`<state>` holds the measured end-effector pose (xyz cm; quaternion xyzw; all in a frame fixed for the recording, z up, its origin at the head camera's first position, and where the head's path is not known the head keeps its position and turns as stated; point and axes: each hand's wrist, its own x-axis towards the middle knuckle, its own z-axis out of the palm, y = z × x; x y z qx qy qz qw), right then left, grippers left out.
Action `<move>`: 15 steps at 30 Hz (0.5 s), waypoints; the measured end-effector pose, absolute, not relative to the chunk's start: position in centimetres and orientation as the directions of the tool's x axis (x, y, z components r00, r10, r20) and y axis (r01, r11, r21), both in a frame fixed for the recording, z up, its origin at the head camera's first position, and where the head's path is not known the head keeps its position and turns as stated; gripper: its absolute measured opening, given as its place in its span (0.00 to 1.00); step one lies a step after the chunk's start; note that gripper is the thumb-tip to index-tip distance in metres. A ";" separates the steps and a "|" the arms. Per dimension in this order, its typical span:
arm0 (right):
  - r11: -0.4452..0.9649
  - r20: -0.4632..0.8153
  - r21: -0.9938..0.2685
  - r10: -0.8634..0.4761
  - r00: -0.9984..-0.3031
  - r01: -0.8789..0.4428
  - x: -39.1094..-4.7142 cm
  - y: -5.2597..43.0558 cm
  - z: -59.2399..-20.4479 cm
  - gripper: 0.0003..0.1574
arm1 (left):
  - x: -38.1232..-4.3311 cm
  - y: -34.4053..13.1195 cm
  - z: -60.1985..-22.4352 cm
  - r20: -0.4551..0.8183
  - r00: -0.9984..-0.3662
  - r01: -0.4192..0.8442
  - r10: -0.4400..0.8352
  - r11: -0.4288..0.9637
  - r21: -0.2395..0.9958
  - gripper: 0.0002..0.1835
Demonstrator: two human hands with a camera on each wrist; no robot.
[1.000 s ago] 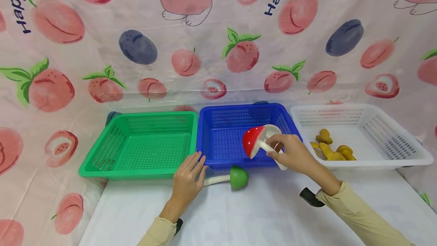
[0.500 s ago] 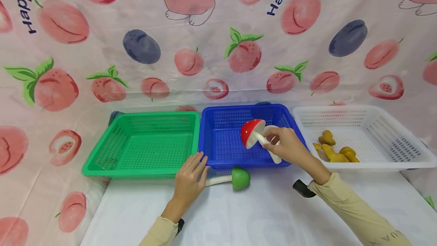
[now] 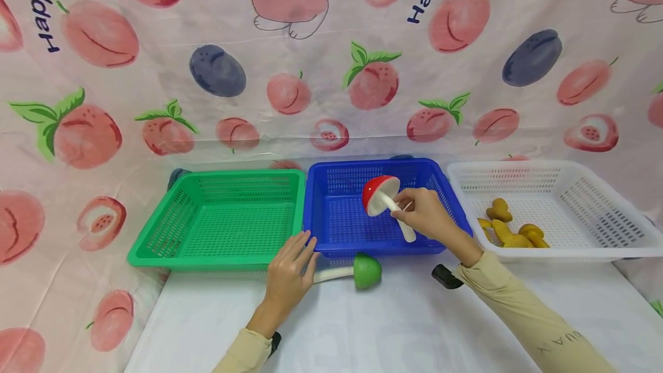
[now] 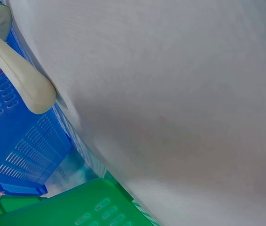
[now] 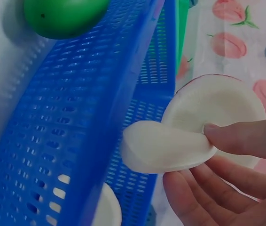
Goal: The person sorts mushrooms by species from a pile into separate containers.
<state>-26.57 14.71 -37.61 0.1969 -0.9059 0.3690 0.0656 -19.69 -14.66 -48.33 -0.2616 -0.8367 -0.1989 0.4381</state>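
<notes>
My right hand [image 3: 426, 212] pinches the stem of a red-capped toy mushroom [image 3: 380, 195] between thumb and fingers. It hangs tilted over the blue basket [image 3: 331, 249], its pale underside [image 5: 231, 103] showing in the right wrist view. My left hand [image 3: 289, 269] has its fingers extended, fingertips at the near rims where the green basket [image 3: 207, 263] and the blue one meet. By its thumb lies a green-capped toy mushroom [image 3: 367, 271] on the table, before the blue basket; its pale stem [image 4: 25, 75] shows in the left wrist view, where the hand is out of sight.
A white basket [image 3: 585, 252] on the right holds several mustard-yellow toy pieces [image 3: 513, 238]. Inside the blue basket, the right wrist view shows part of a white rounded thing [image 5: 107, 207]. A fruit-print cloth [image 3: 331, 96] hangs behind the baskets; white cloth [image 3: 362, 332] covers the table.
My right hand has moved left and farther in over the blue basket, carrying the red-capped mushroom. The left hand stays at the basket rims; the whole head view has shifted slightly.
</notes>
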 end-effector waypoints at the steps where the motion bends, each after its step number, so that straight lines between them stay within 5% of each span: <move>1: 0.651 0.259 -0.647 -0.302 -0.917 -0.397 -26.8 14.6 -37.7 0.12 | -19.7 -14.6 -48.3 0.837 -0.480 0.612 0.264 0.784 0.104 0.15; 15: 0.680 0.235 -0.658 -0.221 -0.946 -0.323 -29.5 13.3 -39.9 0.16 | -19.8 -14.7 -48.2 0.829 -0.493 0.611 0.264 0.784 0.114 0.15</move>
